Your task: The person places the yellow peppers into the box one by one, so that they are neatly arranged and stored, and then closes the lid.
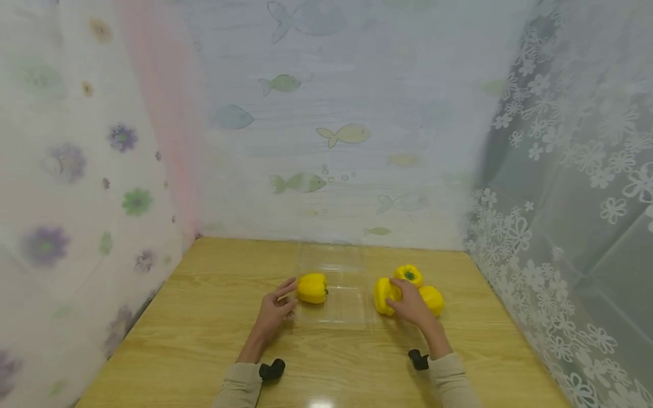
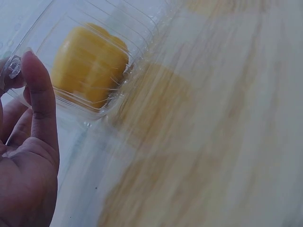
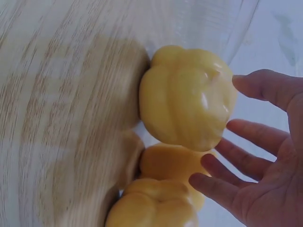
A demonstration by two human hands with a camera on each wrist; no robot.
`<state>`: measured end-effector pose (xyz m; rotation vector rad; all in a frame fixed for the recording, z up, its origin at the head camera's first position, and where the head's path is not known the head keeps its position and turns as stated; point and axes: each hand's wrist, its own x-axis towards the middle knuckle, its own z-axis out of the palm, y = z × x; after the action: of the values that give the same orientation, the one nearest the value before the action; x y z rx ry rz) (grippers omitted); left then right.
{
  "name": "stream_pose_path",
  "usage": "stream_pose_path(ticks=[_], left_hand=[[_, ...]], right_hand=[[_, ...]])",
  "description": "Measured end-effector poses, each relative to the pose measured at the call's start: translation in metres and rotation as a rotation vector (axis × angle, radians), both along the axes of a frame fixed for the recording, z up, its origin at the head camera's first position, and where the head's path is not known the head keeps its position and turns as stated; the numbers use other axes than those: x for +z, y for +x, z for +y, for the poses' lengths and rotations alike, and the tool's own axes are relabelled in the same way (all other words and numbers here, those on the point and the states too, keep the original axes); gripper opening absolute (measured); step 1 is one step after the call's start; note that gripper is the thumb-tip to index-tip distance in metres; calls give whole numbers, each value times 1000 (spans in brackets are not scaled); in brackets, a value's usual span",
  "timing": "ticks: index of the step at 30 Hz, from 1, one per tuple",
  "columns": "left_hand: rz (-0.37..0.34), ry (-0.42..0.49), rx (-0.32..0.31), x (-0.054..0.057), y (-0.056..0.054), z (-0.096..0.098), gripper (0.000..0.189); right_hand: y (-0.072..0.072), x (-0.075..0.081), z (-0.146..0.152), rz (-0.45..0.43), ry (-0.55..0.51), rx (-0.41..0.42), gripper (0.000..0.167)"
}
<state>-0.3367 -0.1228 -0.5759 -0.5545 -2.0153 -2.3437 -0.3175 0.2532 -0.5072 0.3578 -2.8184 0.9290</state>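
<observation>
A clear plastic clamshell container [image 1: 339,324] lies opened out on the table, its lid [image 1: 331,258] toward the back. One yellow bell pepper [image 1: 311,289] sits in its left part, stem to the right. My left hand [image 1: 272,311] is at the container's left edge; in the left wrist view, thumb and finger pinch its rim [image 2: 14,67]. My right hand [image 1: 412,303] reaches to another yellow bell pepper [image 1: 384,296] right of the container. In the right wrist view, the thumb and fingertips meet this pepper's [image 3: 187,97] near side, with the fingers spread and fairly straight.
Two more yellow bell peppers, one behind [image 1: 409,275] and one to the right [image 1: 432,300], stand close by my right hand. The wooden table [image 1: 204,362] is bordered by patterned curtains [image 1: 326,215] at the back and both sides. Each wrist wears a black device [image 1: 272,370].
</observation>
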Motion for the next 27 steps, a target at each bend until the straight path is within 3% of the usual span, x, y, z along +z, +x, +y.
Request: stream_pose_path(ticks=[12, 21, 27], left_hand=[[-44, -6, 25, 3, 1, 2, 47], [-48, -14, 40, 4, 4, 2, 46], [-48, -24, 35, 4, 5, 2, 47]], right_hand=[[12, 13, 7, -18, 1, -63, 52], [7, 4, 15, 19, -73, 101, 65], [6, -2, 16, -19, -119, 121, 64]])
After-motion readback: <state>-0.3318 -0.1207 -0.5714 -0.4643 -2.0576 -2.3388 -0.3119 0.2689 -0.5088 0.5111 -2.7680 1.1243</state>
